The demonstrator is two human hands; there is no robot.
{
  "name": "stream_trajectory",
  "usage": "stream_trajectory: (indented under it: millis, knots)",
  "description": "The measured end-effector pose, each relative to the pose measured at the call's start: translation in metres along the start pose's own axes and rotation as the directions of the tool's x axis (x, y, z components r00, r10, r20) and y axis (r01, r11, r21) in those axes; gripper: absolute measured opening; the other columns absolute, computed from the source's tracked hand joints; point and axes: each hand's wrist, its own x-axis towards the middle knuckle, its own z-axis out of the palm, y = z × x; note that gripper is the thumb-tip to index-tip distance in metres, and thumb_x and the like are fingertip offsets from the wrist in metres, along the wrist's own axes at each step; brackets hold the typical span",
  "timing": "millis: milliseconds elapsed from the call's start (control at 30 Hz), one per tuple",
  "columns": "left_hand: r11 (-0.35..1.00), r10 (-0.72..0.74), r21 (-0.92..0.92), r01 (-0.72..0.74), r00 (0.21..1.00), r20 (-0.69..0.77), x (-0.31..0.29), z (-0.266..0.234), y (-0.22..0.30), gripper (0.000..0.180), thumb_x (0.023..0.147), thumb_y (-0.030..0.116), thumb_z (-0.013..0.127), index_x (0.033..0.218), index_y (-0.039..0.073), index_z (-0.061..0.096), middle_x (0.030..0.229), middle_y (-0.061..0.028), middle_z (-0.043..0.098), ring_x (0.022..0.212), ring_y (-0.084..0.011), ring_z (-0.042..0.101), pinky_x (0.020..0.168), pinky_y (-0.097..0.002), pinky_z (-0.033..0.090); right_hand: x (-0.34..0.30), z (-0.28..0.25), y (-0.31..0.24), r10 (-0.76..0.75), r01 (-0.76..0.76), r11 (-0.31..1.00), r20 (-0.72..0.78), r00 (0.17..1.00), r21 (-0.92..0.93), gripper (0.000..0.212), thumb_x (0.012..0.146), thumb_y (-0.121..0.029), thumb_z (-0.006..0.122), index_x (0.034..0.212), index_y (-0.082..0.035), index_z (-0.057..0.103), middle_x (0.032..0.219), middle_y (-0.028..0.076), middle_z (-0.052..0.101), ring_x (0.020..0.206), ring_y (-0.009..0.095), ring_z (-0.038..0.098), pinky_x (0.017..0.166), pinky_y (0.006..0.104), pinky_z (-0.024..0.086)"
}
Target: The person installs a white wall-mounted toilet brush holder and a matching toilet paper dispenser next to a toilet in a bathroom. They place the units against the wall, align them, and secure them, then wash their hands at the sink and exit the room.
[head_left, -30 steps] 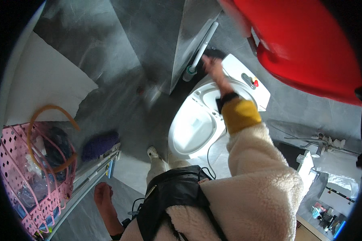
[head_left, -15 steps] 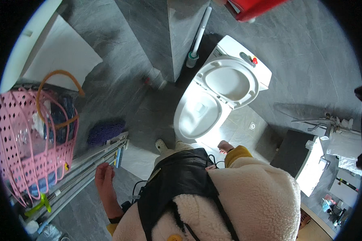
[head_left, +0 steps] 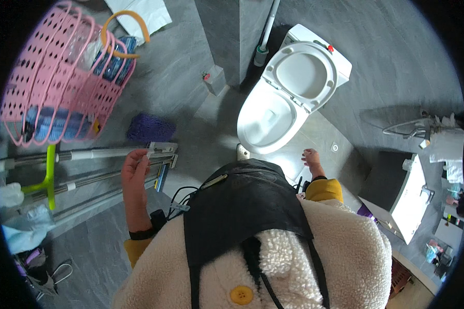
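While the right hand hangs with a loose, part-wide grip and nothing visible in it, the white toilet stands ahead of it and leftward on the grey floor. That hand is the nearer of the two. Slantwise runs the toilet's long axis: the rounded bowl end points back toward the person and left, the tank away and right. Fingers bent, the left hand makes a narrow grip beside a flat mop head; whether it touches or holds this, I cannot tell. A pole runs off leftward, roughly crosswise.
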Motion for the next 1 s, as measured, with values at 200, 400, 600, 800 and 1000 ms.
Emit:
stream_trajectory:
  millis: [200,400,600,800,1000]
  knots:
    - [0.997,-0.065,-0.054,0.057,0.985,-0.157,-0.063,-0.065,-0.055,0.020,0.096,0.017,0.063,0.115,0.011,0.064,0.105,0.0021,0.062,0.094,-0.0086,0.055,0.082,-0.0261,0.044,-0.092,0.006,0.112,0.255,-0.254,0.967,0.080,0.964,-0.021,0.024,0.094,-0.021,0.055,0.112,-0.007,0.062,0.097,0.008,0.069,0.077,0.020,0.069,0.057,0.0352,0.050]
    - [0.972,-0.133,-0.206,0.113,0.987,-0.086,-0.103,-0.118,-0.113,0.021,0.097,0.020,0.064,0.116,0.013,0.065,0.109,0.0045,0.063,0.093,-0.0058,0.057,0.081,-0.0224,0.045,-0.163,0.007,0.174,0.220,-0.220,0.976,0.022,0.975,-0.005,0.026,0.097,-0.028,0.057,0.117,-0.010,0.061,0.102,0.005,0.068,0.084,0.019,0.068,0.067,0.0388,0.049]
    - [0.977,-0.097,-0.199,0.075,0.990,-0.103,-0.136,-0.121,-0.109,0.022,0.096,0.024,0.067,0.115,0.014,0.066,0.108,0.0044,0.062,0.095,-0.0067,0.057,0.083,-0.0234,0.044,-0.215,-0.006,0.221,0.288,-0.289,0.957,0.044,0.957,0.025,0.026,0.098,-0.027,0.056,0.118,-0.010,0.060,0.103,0.005,0.067,0.085,0.020,0.067,0.070,0.0406,0.050]
    - [0.983,-0.046,-0.183,0.017,0.987,-0.156,-0.156,-0.142,-0.119,0.029,0.098,0.027,0.065,0.122,0.012,0.064,0.118,0.0012,0.063,0.106,-0.0107,0.057,0.093,-0.0269,0.043,-0.226,-0.011,0.219,0.272,-0.273,0.961,0.023,0.962,0.032,0.027,0.097,-0.025,0.056,0.119,-0.010,0.060,0.098,0.004,0.069,0.081,0.019,0.068,0.063,0.0368,0.051]
    - [0.944,-0.141,-0.330,0.028,0.935,-0.325,-0.174,-0.163,-0.153,0.022,0.097,0.025,0.067,0.115,0.013,0.066,0.114,0.0024,0.065,0.098,-0.0073,0.058,0.085,-0.0236,0.045,-0.218,-0.023,0.208,0.149,-0.141,0.986,0.084,0.985,-0.088,0.031,0.098,-0.025,0.057,0.123,-0.008,0.060,0.108,0.007,0.069,0.085,0.019,0.069,0.063,0.0348,0.051]
